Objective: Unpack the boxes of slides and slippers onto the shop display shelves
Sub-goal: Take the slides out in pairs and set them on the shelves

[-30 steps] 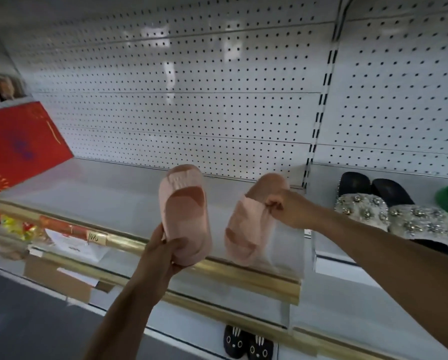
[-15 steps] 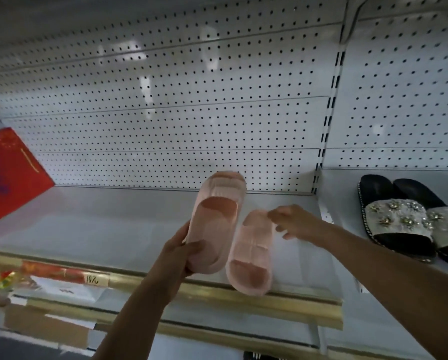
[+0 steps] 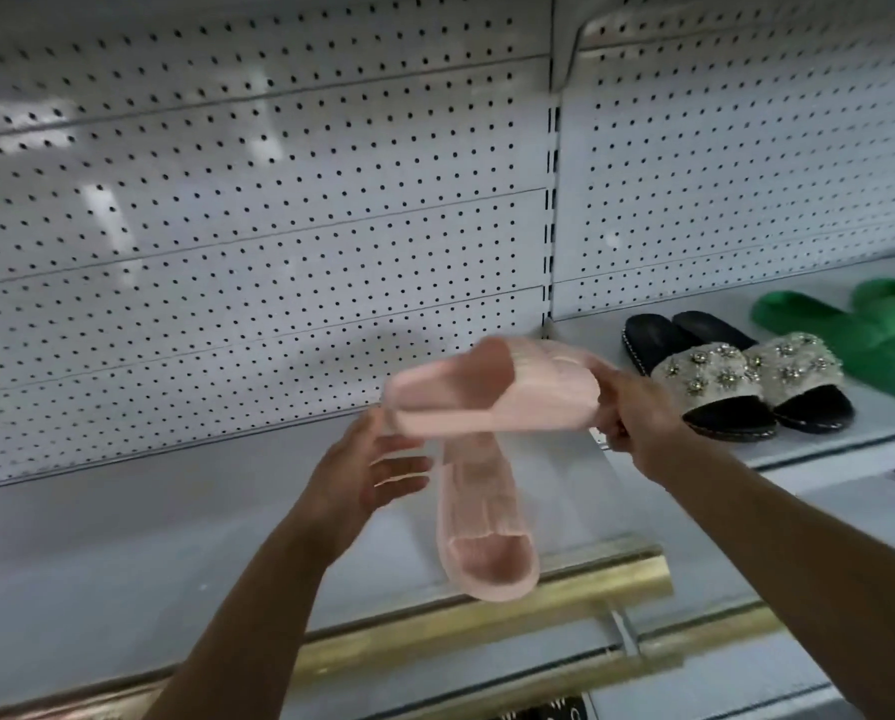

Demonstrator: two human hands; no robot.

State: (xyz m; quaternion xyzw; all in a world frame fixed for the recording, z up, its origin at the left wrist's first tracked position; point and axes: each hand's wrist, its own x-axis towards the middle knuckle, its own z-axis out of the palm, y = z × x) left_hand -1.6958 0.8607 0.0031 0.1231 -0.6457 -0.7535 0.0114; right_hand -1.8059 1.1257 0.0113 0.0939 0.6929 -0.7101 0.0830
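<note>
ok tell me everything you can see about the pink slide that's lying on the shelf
The pink slide looks like soft ribbed rubber or foam, with a wide band over an open toe. It lies flat on the grey shelf, lengthwise front to back, its near end reaching the gold edge strip. The second slide, held crosswise above, hides its far end. The left hand is beside it; contact is unclear.

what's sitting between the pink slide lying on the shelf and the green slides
In the head view, the black slides with jeweled straps stand between the pink slide on the shelf and the green slides.
</note>
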